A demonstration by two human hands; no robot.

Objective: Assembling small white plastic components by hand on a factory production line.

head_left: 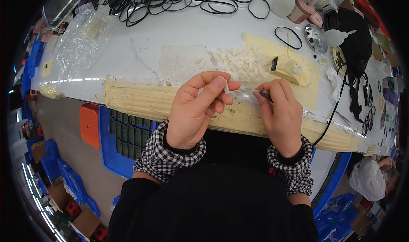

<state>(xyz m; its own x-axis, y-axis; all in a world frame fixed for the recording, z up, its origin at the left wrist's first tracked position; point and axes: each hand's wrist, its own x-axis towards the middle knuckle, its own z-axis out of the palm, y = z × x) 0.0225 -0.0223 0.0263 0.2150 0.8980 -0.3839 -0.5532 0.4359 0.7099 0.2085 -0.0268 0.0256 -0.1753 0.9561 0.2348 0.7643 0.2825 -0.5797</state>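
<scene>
At the left of my feed, a crumpled clear plastic bag (81, 46) lies on the white tabletop (136, 48). Below the table's edge, which is covered in yellowish tape (140, 95), I make out an orange box (88, 124) beside a blue crate (106, 150) with rows of dark green parts (128, 127) in it. Along the back of the table spreads a tangle of black loops (128, 1).

Coming to the middle, I have the left hand (194, 107) raised over the table edge, palm partly turned up. Its thumb and index finger are together, pinching a small white strip (226, 87) whose end pokes out past the thumb; the other fingers curl loosely. Just beyond it I see a loose heap of similar white pieces (243, 65).

To its right, well apart from the strip, the right hand (283, 114) has thumb and fingertips closed on a small dark piece (266, 95), mostly covered, so I cannot tell its full shape. Behind that hand sits a yellow-wrapped block (290, 69), its dark end facing left. Farthest right, I find a round metal dish (314, 38) and a black bag (355, 41).
</scene>
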